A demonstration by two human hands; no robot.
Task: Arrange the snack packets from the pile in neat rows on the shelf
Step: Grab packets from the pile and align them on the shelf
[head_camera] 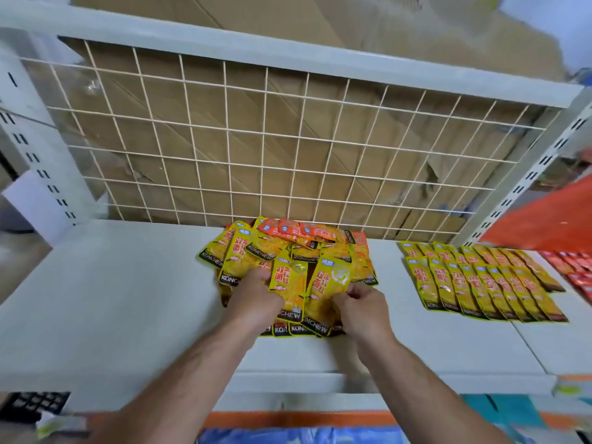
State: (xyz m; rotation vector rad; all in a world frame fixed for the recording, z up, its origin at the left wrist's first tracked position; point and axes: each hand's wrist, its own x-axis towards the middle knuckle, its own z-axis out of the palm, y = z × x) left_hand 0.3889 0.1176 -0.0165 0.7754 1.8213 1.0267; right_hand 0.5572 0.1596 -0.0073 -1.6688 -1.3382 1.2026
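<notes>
Left hand [256, 298] grips an upright yellow packet [288, 280] by its left edge, fingers curled round it, at the near side of the pile [243, 254]. Just to the right, the right hand [363, 307] pinches the lower right edge of a second yellow packet [333, 277], which leans a little to the right. The two packets stand side by side, nearly touching, above the heap. The pile lies near the middle of the white shelf [112, 299], with its far side against the wire grid [256, 139] at the back. It is a loose jumble of overlapping yellow packets, with a few orange packets [298, 230] on top at the rear. Well to the right of the pile, on the same shelf, arranged packets [480, 283] lie in two neat rows, one behind the other, each packet overlapping its neighbour. Beyond them, at the far right edge, are red packets [576, 267], partly cut off by the frame. Brown cardboard [208, 100] shows behind the grid.
</notes>
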